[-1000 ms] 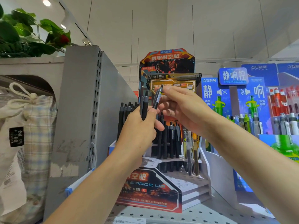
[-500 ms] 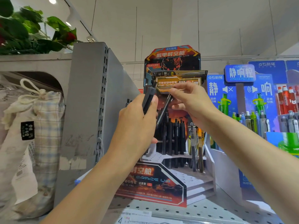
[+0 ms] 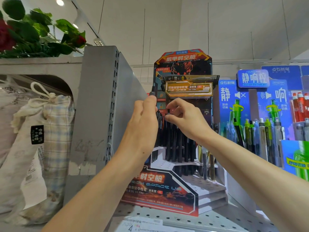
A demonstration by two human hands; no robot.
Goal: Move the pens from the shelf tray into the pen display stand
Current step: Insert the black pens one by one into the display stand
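The pen display stand (image 3: 167, 190) is a stepped cardboard unit with a red and black header, standing on the perforated shelf. Several black pens (image 3: 179, 144) stand upright in its upper tiers. My left hand (image 3: 142, 128) is raised in front of the stand's left side and grips a few black pens (image 3: 153, 94), whose tops stick out above my thumb. My right hand (image 3: 184, 119) pinches the top of one black pen (image 3: 168, 113) that stands upright among the pens in the stand. The shelf tray is not in view.
A grey metal shelf upright (image 3: 100, 114) stands close on the left, with a cloth drawstring bag (image 3: 40, 139) beyond it. A blue display with green and white pens (image 3: 260, 131) stands to the right. White labels (image 3: 142, 224) lie on the shelf front.
My right hand has brought its pen from a slant in the air down to upright among the pens in the stand. My left hand keeps hold of its pens, slightly higher.
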